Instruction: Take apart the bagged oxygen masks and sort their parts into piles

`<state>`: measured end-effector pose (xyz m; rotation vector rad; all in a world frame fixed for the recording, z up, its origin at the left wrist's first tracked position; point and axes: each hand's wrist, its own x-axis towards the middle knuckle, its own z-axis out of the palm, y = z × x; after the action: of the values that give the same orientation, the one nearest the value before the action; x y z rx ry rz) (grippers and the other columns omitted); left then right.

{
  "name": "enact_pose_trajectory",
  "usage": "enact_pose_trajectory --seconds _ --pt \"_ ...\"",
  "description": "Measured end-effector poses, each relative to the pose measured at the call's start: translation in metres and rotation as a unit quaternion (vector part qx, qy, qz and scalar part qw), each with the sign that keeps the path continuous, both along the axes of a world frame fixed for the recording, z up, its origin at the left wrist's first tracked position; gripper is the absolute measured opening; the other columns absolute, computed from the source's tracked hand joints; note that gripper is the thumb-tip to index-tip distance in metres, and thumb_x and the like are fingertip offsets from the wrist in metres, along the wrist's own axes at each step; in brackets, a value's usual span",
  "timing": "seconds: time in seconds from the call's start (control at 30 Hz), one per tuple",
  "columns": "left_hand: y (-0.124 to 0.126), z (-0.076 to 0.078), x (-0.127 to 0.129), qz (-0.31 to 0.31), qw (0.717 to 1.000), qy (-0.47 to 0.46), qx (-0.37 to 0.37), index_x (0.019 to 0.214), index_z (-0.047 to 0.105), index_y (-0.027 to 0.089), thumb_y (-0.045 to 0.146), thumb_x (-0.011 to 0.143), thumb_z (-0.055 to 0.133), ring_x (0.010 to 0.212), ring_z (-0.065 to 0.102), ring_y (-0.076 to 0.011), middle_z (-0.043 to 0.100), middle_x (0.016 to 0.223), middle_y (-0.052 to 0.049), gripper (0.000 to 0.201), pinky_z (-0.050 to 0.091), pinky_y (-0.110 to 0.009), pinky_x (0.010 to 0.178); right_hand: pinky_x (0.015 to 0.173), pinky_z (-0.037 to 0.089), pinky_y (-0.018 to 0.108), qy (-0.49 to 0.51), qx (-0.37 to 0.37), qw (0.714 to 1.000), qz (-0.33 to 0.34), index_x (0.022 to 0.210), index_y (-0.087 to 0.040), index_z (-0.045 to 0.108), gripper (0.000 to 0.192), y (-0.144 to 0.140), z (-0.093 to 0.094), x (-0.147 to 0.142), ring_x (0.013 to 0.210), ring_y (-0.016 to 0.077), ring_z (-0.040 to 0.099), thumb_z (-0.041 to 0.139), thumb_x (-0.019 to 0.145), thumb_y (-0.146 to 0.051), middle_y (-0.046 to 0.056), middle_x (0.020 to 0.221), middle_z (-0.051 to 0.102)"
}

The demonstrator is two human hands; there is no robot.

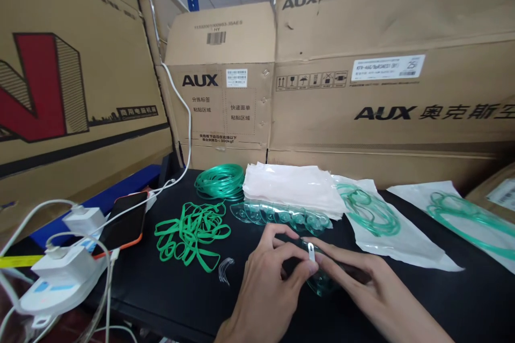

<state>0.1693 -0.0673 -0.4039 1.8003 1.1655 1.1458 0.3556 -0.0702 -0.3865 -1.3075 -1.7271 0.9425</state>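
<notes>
My left hand [273,273] pinches a small pale metal strip [311,252] with a slot near its upper end, between thumb and forefinger. Under the strip is a clear green plastic mask [322,284], partly hidden by my fingers. My right hand [358,273] is closed on the mask from the other side, its fingertips touching the strip. To the left of my hands lie several thin curved metal strips [226,270] and a loose heap of green elastic bands [195,230]. A row of nested clear green masks [281,213] lies just beyond my fingers.
A coil of green tubing [220,181] sits beside a stack of white bags [289,185]. Bagged green tubing [370,211] lies on the right. At left are a phone [124,220], a power strip [60,292] and white cables. Cardboard boxes [322,118] stand behind.
</notes>
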Motion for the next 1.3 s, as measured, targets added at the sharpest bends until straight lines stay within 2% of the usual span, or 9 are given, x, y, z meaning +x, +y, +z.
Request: enact_pose_trajectory --seconds 0.23,0.33,0.43,0.57,0.7,0.83,0.93,1.07,1.3 --pt "-0.001 0.001 0.001 -0.022 1.0 0.007 0.013 0.09 0.078 0.026 0.027 0.091 0.072 0.096 0.064 -0.0178 0.061 0.121 -0.003 0.007 0.051 -0.028 0.075 0.104 0.056 0.046 -0.016 0.005 1.0 -0.024 0.119 -0.027 0.08 0.047 0.0 0.002 -0.002 0.113 0.036 0.072 0.066 0.089 -0.06 0.006 0.118 0.078" --pt "-0.001 0.002 0.0 -0.027 0.999 0.011 0.034 0.101 0.073 0.024 0.023 0.089 0.075 0.102 0.064 -0.0188 0.063 0.121 -0.002 0.013 0.051 -0.03 0.088 0.072 0.065 0.036 -0.061 0.001 0.998 -0.027 0.114 -0.031 0.082 0.043 -0.006 0.011 -0.002 0.072 0.0269 0.075 0.064 0.089 -0.062 0.005 0.101 0.082" --pt "0.0 0.001 -0.002 -0.07 0.991 0.03 0.11 0.118 0.068 0.026 0.02 0.093 0.072 0.113 0.061 -0.019 0.068 0.123 0.0 0.026 0.046 -0.032 0.103 0.045 0.053 0.028 -0.085 -0.005 0.996 -0.037 0.11 -0.034 0.083 0.041 -0.01 0.018 0.0 0.047 0.0187 0.06 0.061 0.089 -0.062 0.004 0.083 0.081" --pt "0.003 -0.002 -0.006 -0.079 0.981 0.083 0.159 0.12 0.069 0.029 0.028 0.094 0.073 0.11 0.063 -0.0188 0.074 0.119 0.004 0.026 0.046 -0.034 0.102 0.042 0.045 0.026 -0.082 -0.028 0.996 0.007 0.109 -0.031 0.083 0.041 -0.008 0.017 0.002 0.046 0.0158 0.053 0.062 0.089 -0.06 0.003 0.081 0.078" --pt "0.002 0.001 -0.013 -0.09 0.969 0.125 0.191 0.13 0.066 0.032 0.028 0.091 0.076 0.114 0.063 -0.0187 0.071 0.128 0.004 0.04 0.045 -0.036 0.103 0.045 0.042 0.023 -0.079 -0.074 0.994 0.028 0.115 -0.026 0.075 0.04 -0.006 0.013 0.003 0.052 0.0143 0.052 0.058 0.094 -0.055 0.002 0.084 0.075" --pt "0.003 0.006 -0.019 -0.114 0.959 0.164 0.201 0.129 0.067 0.033 0.03 0.09 0.078 0.115 0.061 -0.018 0.069 0.13 0.005 0.041 0.046 -0.034 0.102 0.065 0.051 0.022 -0.054 -0.072 0.995 0.034 0.111 -0.027 0.066 0.031 -0.009 0.01 0.006 0.072 0.0173 0.063 0.06 0.095 -0.053 -0.002 0.08 0.072" --pt "0.006 0.007 -0.024 -0.125 0.952 0.175 0.216 0.126 0.068 0.03 0.033 0.092 0.076 0.113 0.061 -0.0176 0.072 0.126 0.006 0.035 0.044 -0.035 0.103 0.079 0.053 0.024 -0.063 -0.059 0.995 0.057 0.107 -0.029 0.064 0.027 -0.011 0.009 0.01 0.087 0.0197 0.067 0.069 0.089 -0.049 -0.002 0.09 0.073" --pt "0.008 0.008 -0.029 -0.145 0.952 0.164 0.214 0.123 0.07 0.029 0.037 0.091 0.076 0.109 0.062 -0.0177 0.076 0.119 0.007 0.033 0.043 -0.035 0.101 0.07 0.057 0.025 -0.086 -0.048 0.993 0.071 0.11 -0.03 0.071 0.034 -0.013 0.009 0.015 0.078 0.0197 0.069 0.079 0.079 -0.042 -0.001 0.091 0.074" --pt "0.01 0.009 -0.033 -0.153 0.952 0.162 0.209 0.125 0.071 0.031 0.033 0.094 0.074 0.103 0.063 -0.0189 0.078 0.113 0.005 0.031 0.044 -0.039 0.1 0.062 0.057 0.026 -0.117 -0.018 0.99 0.071 0.112 -0.031 0.078 0.034 -0.012 0.013 0.015 0.077 0.0234 0.07 0.073 0.084 -0.049 0.001 0.081 0.075"
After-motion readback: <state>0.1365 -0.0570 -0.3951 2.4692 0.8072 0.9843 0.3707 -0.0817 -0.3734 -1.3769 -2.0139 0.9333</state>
